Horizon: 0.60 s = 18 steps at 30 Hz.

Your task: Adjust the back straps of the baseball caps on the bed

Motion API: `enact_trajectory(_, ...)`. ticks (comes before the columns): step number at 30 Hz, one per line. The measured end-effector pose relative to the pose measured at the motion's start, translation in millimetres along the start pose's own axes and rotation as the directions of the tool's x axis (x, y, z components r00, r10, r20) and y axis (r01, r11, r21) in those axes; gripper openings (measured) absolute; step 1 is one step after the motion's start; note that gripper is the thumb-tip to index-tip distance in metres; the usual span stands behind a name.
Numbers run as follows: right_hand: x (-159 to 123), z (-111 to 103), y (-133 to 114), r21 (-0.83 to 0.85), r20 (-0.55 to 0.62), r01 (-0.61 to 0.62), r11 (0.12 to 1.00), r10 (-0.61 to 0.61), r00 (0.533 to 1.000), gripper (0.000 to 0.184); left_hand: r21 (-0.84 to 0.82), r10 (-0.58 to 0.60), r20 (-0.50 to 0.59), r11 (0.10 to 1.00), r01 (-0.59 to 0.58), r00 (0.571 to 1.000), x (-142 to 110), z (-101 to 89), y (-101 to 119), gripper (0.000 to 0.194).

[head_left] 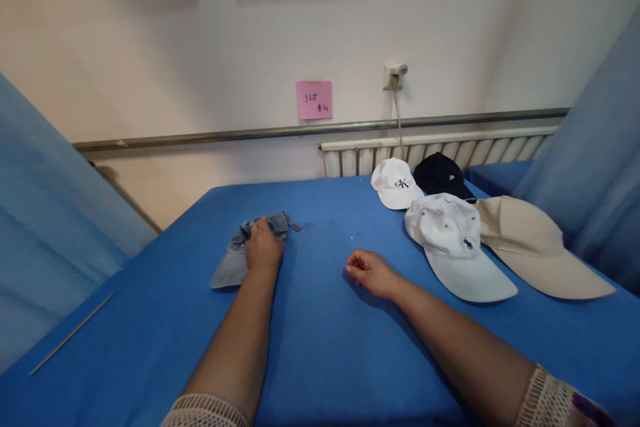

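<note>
On the left of the blue-covered table, a grey baseball cap (pixel 233 263) lies collapsed, its brim toward me and its strap sticking out at the far right. My left hand (pixel 263 247) is on its crown with the fingers bent into the fabric; the fingertips are partly hidden. Near the table's middle, my right hand (pixel 373 272) is loosely curled just over the cloth, with nothing visible in it. Nearest to it on the right is a white cap (pixel 445 227) with a small dark blue logo.
Behind the white cap stand a smaller white cap (pixel 393 177) with black letters and a black cap (pixel 440 170). A beige long-brimmed cap (pixel 535 233) sits at the right. A thin stick (pixel 73 333) lies at the left edge. Blue curtains (pixel 50 213) hang on both sides.
</note>
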State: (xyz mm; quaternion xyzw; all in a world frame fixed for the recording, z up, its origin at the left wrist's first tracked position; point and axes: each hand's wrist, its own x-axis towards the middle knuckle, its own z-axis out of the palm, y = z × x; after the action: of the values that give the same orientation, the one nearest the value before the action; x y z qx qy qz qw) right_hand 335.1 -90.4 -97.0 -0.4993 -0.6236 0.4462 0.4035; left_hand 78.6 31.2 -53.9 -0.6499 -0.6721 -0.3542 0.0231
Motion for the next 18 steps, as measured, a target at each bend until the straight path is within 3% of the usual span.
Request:
enact_trajectory(2,0,1,-3,-0.031,-0.035,0.025,0.999,-0.026,0.999,0.006,-0.027,0.056,0.004,0.998,-0.056,0.998,-1,1.0,9,0.045)
enact_trajectory(4,1,-2,-8,-0.047,-0.16,0.058,0.997,-0.065,0.985,0.006,-0.105,0.191,-0.007,0.976,-0.19,0.982,-7,3.2,26,0.05)
enact_trajectory(6,2,-12,-12,-0.047,-0.375,0.088,0.995,-0.1,0.922,0.012,-0.231,0.424,-0.016,0.879,-0.416,0.905,-20,5.5,47,0.052)
enact_trajectory(8,6,-30,-13,-0.062,-0.605,0.136,0.989,-0.146,0.783,0.02,-0.349,0.65,0.011,0.714,-0.607,0.759,-38,6.8,68,0.054)
enact_trajectory(9,8,-40,-12,-0.104,-0.708,0.173,0.979,-0.195,0.678,0.021,-0.382,0.716,0.033,0.654,-0.654,0.697,-46,6.8,77,0.055)
enact_trajectory(10,10,-50,-9,-0.142,-0.776,0.199,0.97,-0.234,0.585,0.022,-0.397,0.751,0.046,0.618,-0.678,0.658,-52,6.6,85,0.055)
enact_trajectory(12,15,-67,-1,-0.144,-0.847,0.184,0.972,-0.217,0.485,0.024,-0.41,0.756,0.05,0.612,-0.676,0.653,-59,5.7,92,0.053)
enact_trajectory(14,20,-76,9,-0.094,-0.851,0.097,0.991,-0.131,0.508,0.026,-0.406,0.695,0.033,0.666,-0.626,0.718,-57,5.3,92,0.05)
enact_trajectory(18,26,-70,23,-0.031,-0.706,-0.108,0.994,0.055,0.706,0.029,-0.309,0.48,0.023,0.838,-0.45,0.877,-41,6.0,78,0.047)
